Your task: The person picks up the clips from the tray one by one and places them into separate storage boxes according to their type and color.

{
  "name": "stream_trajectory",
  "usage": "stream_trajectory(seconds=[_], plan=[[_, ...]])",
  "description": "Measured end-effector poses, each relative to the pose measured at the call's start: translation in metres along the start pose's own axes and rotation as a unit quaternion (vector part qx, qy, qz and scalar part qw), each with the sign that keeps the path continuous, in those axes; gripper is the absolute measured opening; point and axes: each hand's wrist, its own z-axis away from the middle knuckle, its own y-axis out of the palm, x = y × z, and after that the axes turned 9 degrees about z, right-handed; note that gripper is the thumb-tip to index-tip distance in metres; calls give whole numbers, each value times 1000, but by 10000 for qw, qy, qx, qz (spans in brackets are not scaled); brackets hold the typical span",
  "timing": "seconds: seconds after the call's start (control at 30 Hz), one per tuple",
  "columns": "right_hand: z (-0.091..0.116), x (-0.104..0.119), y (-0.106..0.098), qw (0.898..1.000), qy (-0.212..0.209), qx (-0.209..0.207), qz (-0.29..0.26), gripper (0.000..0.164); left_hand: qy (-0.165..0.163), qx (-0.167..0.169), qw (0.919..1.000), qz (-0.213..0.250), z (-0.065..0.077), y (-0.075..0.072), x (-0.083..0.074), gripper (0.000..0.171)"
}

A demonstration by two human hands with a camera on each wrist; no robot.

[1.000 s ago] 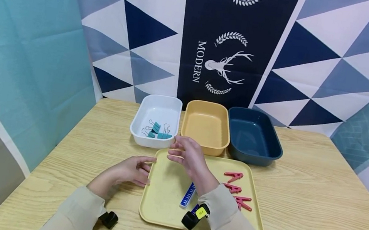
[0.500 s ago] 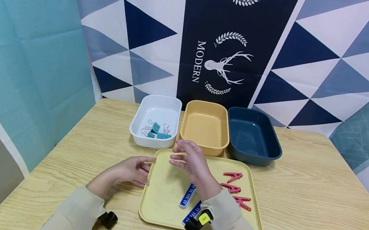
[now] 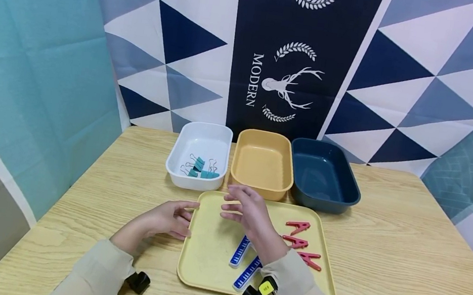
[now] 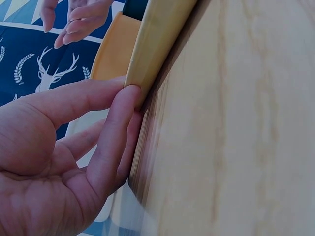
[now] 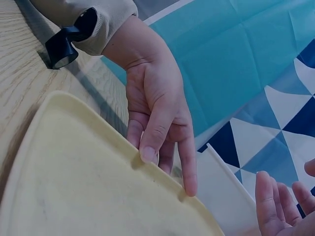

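My left hand (image 3: 164, 219) grips the left rim of a pale yellow tray (image 3: 205, 263), with the thumb over the edge and fingers outside it. Over the tray's upper middle hovers my right hand (image 3: 252, 217), fingers apart and loosely bent, holding nothing. Beneath its wrist lie two long blue pieces with pale edges and light bars, one (image 3: 239, 252) higher and one (image 3: 248, 273) lower; sleeve and wrist partly cover them. Several red clothespins (image 3: 295, 243) lie on the tray's right side. In the right wrist view, the left hand (image 5: 157, 98) shows at the tray rim.
Behind the tray stand three bins in a row: white (image 3: 174, 159), orange-yellow (image 3: 264, 158) and dark blue (image 3: 325, 171). Several teal binder clips (image 3: 198, 163) lie in the white bin. The wooden table (image 3: 404, 269) extends on both sides, with patterned cloth (image 3: 198, 28) behind.
My right hand has drawn back from beside the white bin, towards me and slightly right, uncovering more of the lower blue piece. The left hand stays at the tray rim.
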Motion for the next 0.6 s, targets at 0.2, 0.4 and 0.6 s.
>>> stream_trajectory(seconds=[0.2, 0.4, 0.6], plan=[[2, -2, -5, 9999, -127, -6, 25, 35, -1, -15, 10000, 13, 0, -2, 1, 75], [5, -4, -8, 9999, -117, -79, 81, 34, 32, 22, 10000, 10, 0, -2, 2, 76], [7, -4, -12, 9999, -48, -114, 109, 34, 64, 68, 10000, -13, 0, -2, 2, 76]])
